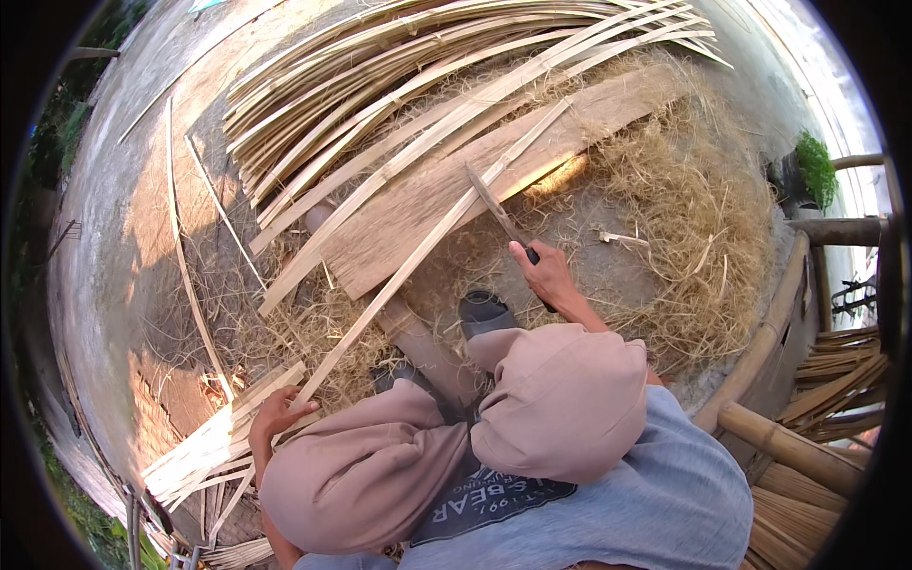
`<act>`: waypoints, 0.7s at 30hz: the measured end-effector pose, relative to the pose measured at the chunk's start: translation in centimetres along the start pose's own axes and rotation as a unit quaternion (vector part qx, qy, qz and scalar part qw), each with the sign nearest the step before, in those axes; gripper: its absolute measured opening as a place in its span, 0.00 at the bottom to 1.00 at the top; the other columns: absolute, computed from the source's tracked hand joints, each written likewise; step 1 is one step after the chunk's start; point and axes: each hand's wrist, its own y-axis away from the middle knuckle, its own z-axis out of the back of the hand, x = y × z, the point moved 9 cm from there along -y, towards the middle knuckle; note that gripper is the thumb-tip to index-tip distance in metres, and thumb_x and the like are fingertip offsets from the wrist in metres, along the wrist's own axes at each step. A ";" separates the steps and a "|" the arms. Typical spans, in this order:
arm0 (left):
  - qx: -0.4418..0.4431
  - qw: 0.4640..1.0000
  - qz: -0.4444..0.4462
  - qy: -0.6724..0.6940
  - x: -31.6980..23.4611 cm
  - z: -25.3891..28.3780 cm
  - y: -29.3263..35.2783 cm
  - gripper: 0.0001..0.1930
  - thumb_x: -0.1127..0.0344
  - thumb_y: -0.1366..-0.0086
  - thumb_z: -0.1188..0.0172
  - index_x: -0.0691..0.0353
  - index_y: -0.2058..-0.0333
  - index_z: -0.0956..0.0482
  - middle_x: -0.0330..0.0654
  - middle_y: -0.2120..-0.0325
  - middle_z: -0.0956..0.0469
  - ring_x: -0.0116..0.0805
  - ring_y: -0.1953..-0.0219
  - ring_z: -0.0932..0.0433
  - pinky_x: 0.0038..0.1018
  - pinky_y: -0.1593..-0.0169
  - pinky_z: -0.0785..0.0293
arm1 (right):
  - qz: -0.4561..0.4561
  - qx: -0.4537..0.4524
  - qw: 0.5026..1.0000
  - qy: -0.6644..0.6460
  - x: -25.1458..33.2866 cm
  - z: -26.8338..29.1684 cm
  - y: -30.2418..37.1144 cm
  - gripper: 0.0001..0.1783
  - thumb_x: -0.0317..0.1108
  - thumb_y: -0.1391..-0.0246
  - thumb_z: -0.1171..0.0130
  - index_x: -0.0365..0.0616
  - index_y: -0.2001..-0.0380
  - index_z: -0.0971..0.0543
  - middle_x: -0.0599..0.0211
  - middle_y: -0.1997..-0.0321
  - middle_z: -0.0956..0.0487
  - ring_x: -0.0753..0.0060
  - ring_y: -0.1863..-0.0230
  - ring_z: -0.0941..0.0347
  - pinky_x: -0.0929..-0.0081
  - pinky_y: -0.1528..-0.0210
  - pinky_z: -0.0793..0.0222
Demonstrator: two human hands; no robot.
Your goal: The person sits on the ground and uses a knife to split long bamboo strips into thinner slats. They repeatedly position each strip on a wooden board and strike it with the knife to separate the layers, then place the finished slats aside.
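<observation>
My right hand (549,277) is closed round the dark handle of a knife (496,202). The blade points up and to the left, lying across a long pale bamboo strip (418,255). That strip runs slantwise over a wide wooden board (375,233), its far end resting on the board. At its near end, beside my left knee, my left hand (275,415) grips the strip, thumb towards it. Some of the left fingers are hidden. Next to this hand lies a bundle of sunlit pale strips (214,445).
Beyond the board lies a big pile of bamboo strips (380,90). Thin shavings (684,218) cover the floor on the right. A round pole (427,347) lies between my feet, under the board. Loose strips (180,228) are at left; a bamboo frame (760,351) stands at right.
</observation>
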 end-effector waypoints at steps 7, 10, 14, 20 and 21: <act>-0.129 0.958 -0.198 0.163 -20.8 -2.5 -7.8 0.28 0.41 0.29 0.39 0.67 0.58 0.16 0.43 0.76 0.19 0.39 0.71 0.20 0.33 0.63 0.24 | -0.068 -0.004 0.995 -0.072 -2.3 -2.5 0.7 0.35 0.60 0.35 0.41 0.32 0.75 0.23 0.42 0.80 0.25 0.46 0.78 0.28 0.52 0.71 0.34; -0.038 0.945 -0.195 0.259 -23.4 -4.9 -13.0 0.31 0.38 0.27 0.44 0.67 0.66 0.19 0.35 0.85 0.28 0.27 0.83 0.30 0.25 0.76 0.34 | -0.061 0.051 0.995 -0.052 -1.1 -3.3 1.8 0.35 0.60 0.35 0.41 0.32 0.73 0.23 0.41 0.78 0.23 0.45 0.76 0.27 0.52 0.70 0.32; 0.124 0.949 -0.064 0.283 -22.1 -5.2 -14.0 0.32 0.33 0.29 0.43 0.62 0.74 0.25 0.29 0.90 0.37 0.20 0.89 0.42 0.23 0.84 0.47 | 0.172 0.057 0.982 0.045 1.7 -2.4 3.8 0.33 0.60 0.36 0.40 0.35 0.74 0.22 0.45 0.79 0.24 0.48 0.76 0.26 0.53 0.70 0.30; 0.175 0.931 0.002 0.320 -20.1 -3.8 -11.9 0.31 0.34 0.31 0.39 0.60 0.75 0.27 0.24 0.90 0.43 0.16 0.91 0.48 0.20 0.86 0.54 | 0.089 -0.011 0.995 0.049 0.2 0.5 -1.5 0.30 0.57 0.35 0.39 0.38 0.76 0.23 0.51 0.79 0.24 0.56 0.78 0.27 0.57 0.74 0.31; 0.182 0.925 -0.007 0.333 -20.7 -3.3 -12.0 0.31 0.34 0.31 0.39 0.60 0.76 0.26 0.24 0.90 0.42 0.16 0.90 0.47 0.20 0.86 0.54 | 0.115 -0.009 0.992 0.048 1.4 0.2 -1.4 0.30 0.57 0.35 0.39 0.39 0.76 0.24 0.52 0.79 0.23 0.57 0.79 0.26 0.58 0.74 0.30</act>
